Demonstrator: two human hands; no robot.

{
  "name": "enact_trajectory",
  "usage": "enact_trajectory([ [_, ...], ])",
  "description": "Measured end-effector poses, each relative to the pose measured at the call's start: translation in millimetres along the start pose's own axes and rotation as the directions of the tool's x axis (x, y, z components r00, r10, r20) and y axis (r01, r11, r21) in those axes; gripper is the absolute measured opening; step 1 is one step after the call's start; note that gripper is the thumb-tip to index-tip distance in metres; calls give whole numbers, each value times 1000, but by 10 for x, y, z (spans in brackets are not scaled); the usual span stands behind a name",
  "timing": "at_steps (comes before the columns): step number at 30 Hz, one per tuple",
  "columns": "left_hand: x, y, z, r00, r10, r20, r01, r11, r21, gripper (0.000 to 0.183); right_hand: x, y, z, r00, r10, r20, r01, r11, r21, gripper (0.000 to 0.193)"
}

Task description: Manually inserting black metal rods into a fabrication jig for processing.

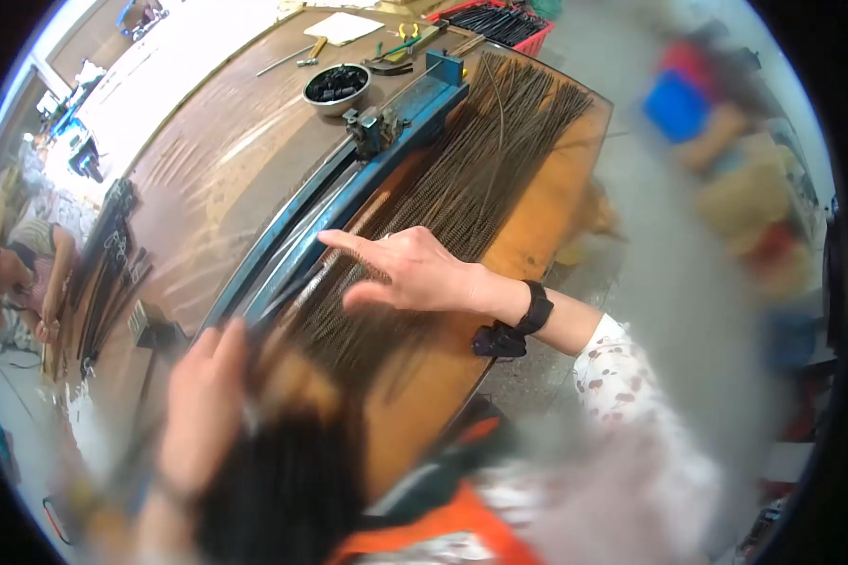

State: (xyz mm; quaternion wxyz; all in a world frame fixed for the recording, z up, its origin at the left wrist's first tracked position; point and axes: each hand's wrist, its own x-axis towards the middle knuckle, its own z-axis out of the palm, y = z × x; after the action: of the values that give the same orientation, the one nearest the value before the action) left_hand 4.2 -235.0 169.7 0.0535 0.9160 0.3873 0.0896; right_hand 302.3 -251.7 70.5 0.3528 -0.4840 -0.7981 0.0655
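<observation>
My right hand (413,271) reaches over the long blue metal rail jig (344,193), its index finger stretched out and its thumb apart. Nothing shows between them. Beneath and beyond this hand lies a thick bundle of thin, dark brown ribbed rods (481,169). My left hand (203,400) is beside the near end of the jig. Its fingers are smeared by motion, so I cannot see whether they grip anything. A thin dark strip (297,285) runs along the jig between both hands. On the jig sits a small metal clamp-like fixture (375,132).
A metal bowl of black pieces (337,88), a hammer (315,49) and pliers (408,34) lie toward the far side. A red crate (535,40) holds black rods. A blurred black bundle (287,490) is close to me. Another person (36,259) sits at the left.
</observation>
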Motion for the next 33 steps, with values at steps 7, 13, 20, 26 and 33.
enact_trajectory([
  [7, -51, -110, -198, 997, -71, 27, 72, 996, -46, 29, -75, 328, 43, 995, 73, -63, -43, 922, 384, 26],
  [13, -92, -110, -242, 997, -59, 41, 65, 985, -159, 30, 88, 106, -85, 949, -86, -304, 156, 964, 213, 18],
  [20, -86, 13, -353, 985, -132, 108, 155, 957, -245, 30, 82, 41, -13, 958, -12, -287, 86, 966, 245, 20],
  [26, -1, 30, -303, 984, -29, 177, 68, 973, -221, 26, 105, -28, 13, 951, -225, -211, 262, 950, 168, 15],
  [33, 192, 156, -202, 894, -200, 401, 344, 879, -329, 16, 75, 132, 135, 924, -266, -273, 328, 921, 211, 34],
])
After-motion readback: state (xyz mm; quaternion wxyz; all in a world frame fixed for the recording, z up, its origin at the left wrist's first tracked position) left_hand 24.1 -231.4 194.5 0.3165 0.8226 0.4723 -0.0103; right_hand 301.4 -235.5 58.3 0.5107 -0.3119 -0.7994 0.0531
